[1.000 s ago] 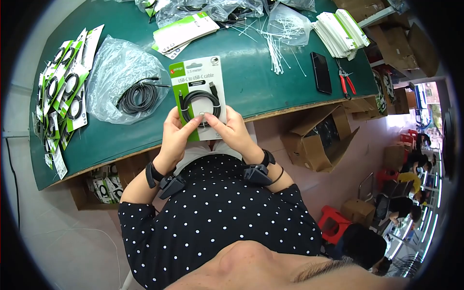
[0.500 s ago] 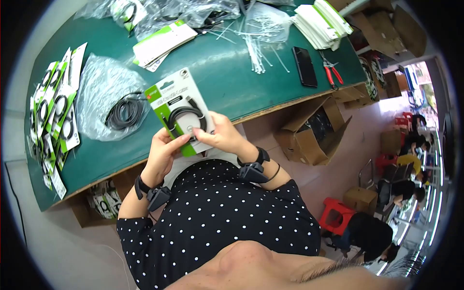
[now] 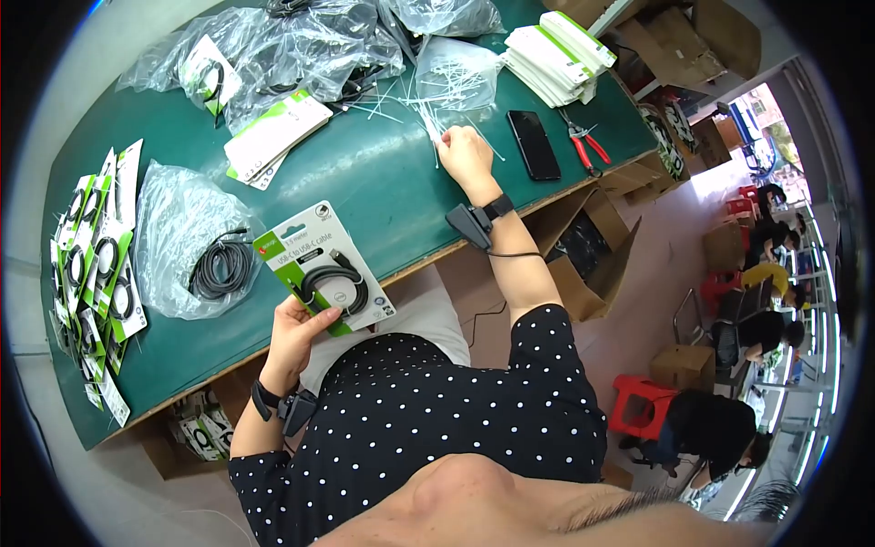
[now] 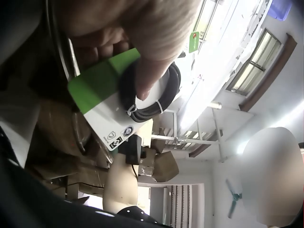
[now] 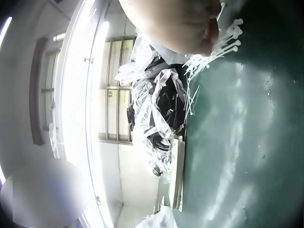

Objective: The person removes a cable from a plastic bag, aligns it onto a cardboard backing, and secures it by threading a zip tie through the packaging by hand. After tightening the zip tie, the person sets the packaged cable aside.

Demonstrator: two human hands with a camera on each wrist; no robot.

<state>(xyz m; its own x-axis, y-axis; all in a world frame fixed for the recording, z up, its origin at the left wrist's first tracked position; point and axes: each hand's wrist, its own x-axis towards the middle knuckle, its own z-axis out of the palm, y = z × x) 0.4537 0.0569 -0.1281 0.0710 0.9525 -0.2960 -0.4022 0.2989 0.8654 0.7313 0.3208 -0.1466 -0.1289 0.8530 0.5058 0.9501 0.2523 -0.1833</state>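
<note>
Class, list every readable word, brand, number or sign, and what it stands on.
"USB-C to USB-C cable": on the packaging card in the left hand.
"1.5 meter": same card.
Too small or blurred: the card's brand name, its lower symbols, any print on the carded cables.

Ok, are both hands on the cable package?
No, only the left hand holds the package; the right hand is at the zip ties.

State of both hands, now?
Left hand: holding green-and-white cardboard USB-C cable pack.
Right hand: at thin white plastic cable ties; grip can't be told.
</note>
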